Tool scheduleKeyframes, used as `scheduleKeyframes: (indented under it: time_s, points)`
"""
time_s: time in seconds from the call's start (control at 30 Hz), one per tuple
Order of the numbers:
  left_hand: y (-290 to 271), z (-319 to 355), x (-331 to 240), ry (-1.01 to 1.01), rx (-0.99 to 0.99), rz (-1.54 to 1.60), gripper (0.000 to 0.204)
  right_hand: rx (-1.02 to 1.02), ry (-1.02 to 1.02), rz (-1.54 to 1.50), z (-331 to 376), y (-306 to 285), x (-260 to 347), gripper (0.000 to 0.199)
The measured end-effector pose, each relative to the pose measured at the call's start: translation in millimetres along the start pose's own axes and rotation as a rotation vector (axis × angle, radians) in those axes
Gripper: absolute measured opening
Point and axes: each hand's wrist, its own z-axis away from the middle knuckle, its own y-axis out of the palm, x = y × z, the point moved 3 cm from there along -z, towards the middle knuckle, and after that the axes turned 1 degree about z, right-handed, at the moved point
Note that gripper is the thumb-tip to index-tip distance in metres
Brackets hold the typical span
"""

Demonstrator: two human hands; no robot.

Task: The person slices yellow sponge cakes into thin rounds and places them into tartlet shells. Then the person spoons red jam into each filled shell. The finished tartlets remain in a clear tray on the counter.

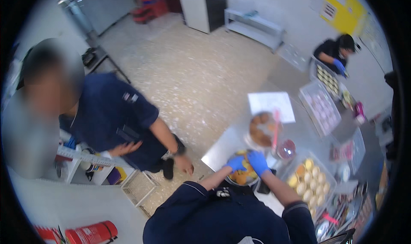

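The round bowl stands on the tabletop, orange-yellow pieces inside; the gloved left hand and right hand are over it; whether their fingers grip something, I cannot tell.

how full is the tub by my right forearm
The clear tub looks mostly full: round, pale-yellow pieces cover most of its base.
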Motion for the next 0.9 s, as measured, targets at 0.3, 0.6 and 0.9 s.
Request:
scheduleKeyframes:
  time_s: [0.3,0.6,0.9]
  points:
    - [-26,15,-27,-0.124,0.242,0.338,0.072,0.002,-0.049,-0.014,7,3,-8,0.009]
    - [-43,29,-53,-0.283,0.337,0.728,0.049,-0.330,0.493,-0.687,51,-46,-36,0.025]
    - [-39,29,-60,-0.325,0.337,0.939,0.052,-0.395,1.113,-1.902,103,-47,-23,0.026]
